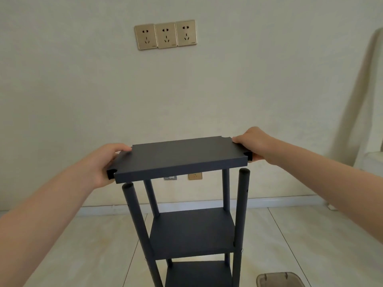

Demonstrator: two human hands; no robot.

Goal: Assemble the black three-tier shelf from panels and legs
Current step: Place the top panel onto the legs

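We grasp the top panel at both short ends, left hand and right hand, thumbs on top. It hovers level just above the four legs, over the middle panel

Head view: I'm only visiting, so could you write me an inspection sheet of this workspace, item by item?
Surface: tiled floor; the shelf stands on it.
Job's things: top panel held above the front legs, whose tops sit clear of its corner notches; middle panel and bottom panel fitted between the legs.
Clutter: translucent tub at the bottom edge.
Hands: left hand grips the top panel's left end; right hand grips its right end.
Cables: nothing seen.
Surroundings: pale wall, three sockets high up, low socket, white cloth at right.
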